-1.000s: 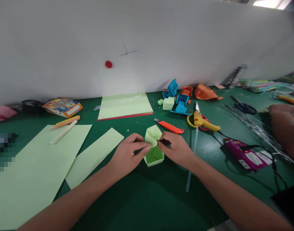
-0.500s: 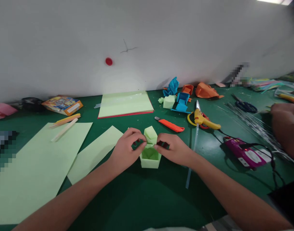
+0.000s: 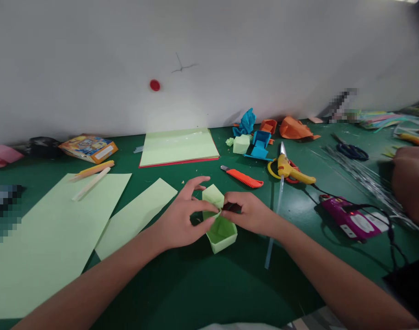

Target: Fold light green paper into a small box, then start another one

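- The person's right hand (image 3: 252, 213) has thumb and forefinger closed on the middle edge of a folded green paper box (image 3: 225, 236); the left hand (image 3: 183, 220) sets thumb and one finger at that same fold, another finger lifted free; whether these two pinch the paper, I cannot tell.
- The box is between the hands, over the green table (image 3: 195, 284); its near compartment gapes upward, with a second paper part rising behind the fold.
- Left of the hands lie a large green sheet (image 3: 58, 243) and, just beside it, a narrower green strip (image 3: 137, 215); a yellow tool (image 3: 94, 170) and a pale stick (image 3: 91, 184) rest at the sheet's far end.
- To the right, a clear stick (image 3: 269, 254) passes beneath the right forearm; beyond it sits a purple device (image 3: 353, 219), with another person's arm (image 3: 411, 183) at the edge.
- Beyond the hands lies an orange utility knife (image 3: 244, 178); right of it, a yellow glue gun (image 3: 291, 172).
- Farther back are a green paper stack (image 3: 178, 146), a blue folded piece (image 3: 260, 145) and orange paper (image 3: 294, 128); behind them, the wall (image 3: 92, 59).
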The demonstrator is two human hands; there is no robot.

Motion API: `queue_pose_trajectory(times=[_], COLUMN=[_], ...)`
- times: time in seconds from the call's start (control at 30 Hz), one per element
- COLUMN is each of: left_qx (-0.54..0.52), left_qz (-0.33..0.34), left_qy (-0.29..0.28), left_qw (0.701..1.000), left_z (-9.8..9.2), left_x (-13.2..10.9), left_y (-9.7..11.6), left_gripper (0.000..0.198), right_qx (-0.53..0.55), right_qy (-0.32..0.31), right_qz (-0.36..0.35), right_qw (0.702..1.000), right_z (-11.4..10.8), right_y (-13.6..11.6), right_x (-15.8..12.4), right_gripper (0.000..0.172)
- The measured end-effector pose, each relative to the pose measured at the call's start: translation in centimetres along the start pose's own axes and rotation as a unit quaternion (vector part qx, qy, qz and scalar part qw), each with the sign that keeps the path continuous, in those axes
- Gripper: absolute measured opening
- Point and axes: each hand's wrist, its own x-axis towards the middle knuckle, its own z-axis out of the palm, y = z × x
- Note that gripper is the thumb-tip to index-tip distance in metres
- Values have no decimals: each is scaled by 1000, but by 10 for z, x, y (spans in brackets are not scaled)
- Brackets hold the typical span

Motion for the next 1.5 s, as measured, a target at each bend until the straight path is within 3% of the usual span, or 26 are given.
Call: queue_pose_trajectory(times=[0.13, 0.33, 0.4, 0.53, 0.7, 0.83, 1.07, 1.3, 1.5], left_qx=[8, 11, -30, -156, -183, -97, -73, -40, -3], left_qz=[-48, -13, -34, -132, -152, -182, -215, -187, -156], left_qy=[21, 30, 35, 22, -21, -55, -47, -38, -35], left_qw=[999, 999, 998, 979, 971, 977, 973, 981, 987], left_z=[4, 6, 7, 9, 7, 4, 5, 0, 1], left_x=[1, 0, 1, 3, 5, 6, 7, 6, 3], left_y=[1, -3, -5, -7, 1, 5, 0, 6, 10], left_gripper=[14, 17, 11, 37, 64, 43, 41, 38, 38], right_qx=[27, -1, -2, 5, 1, -6, 46, 93, 88], right_qy=[-14, -1, -5, -18, -1, 12, 49, 130, 127], right_qz=[10, 9, 0, -8, -5, -6, -30, -49, -51], right_qw=[999, 1000, 1000, 1000, 1000, 1000, 997, 986, 987], right_z=[1, 2, 1, 1, 3, 5, 11, 23, 18], right_y=[-5, -9, -10, -13, -15, -13, -14, -8, -13], right_x=[-3, -6, -6, -7, -8, -7, -8, -7, -9], right_gripper=[2, 6, 6, 3, 7, 9, 17, 40, 32])
